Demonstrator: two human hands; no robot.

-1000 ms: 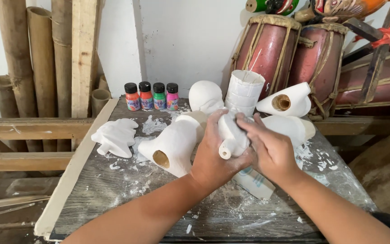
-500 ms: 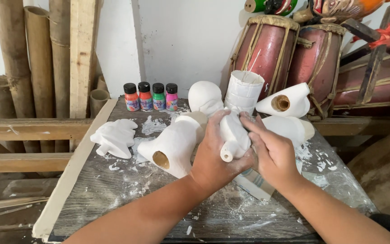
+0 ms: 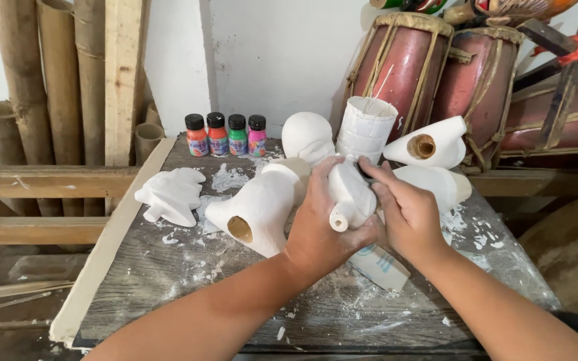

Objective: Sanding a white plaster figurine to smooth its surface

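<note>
I see both hands meeting over the middle of the table, a grey, plaster-spattered board. My left hand is wrapped around a small white plaster figure, fingers curled under and behind it so that it is gripped firmly and lifted clear of the board, its short stubby neck pointing down toward six o'clock. My right hand sits just at three o'clock of the figure, fingers bent narrow and pressing against its upper side; I cannot tell whether something thin is pinched between them. Under the hands, toward five o'clock, lies a flat pale stick. At nine o'clock of the held figure rests a larger white hollow cast with a round brown opening facing me, and further out at nine o'clock a flat white leaf-shaped cast. At twelve o'clock stand a white round head and a white cup; at one o'clock another hollow cast. Four small paint bottles line the far edge at eleven o'clock. Two red drums stand behind at one o'clock, bamboo poles at ten o'clock.
</note>
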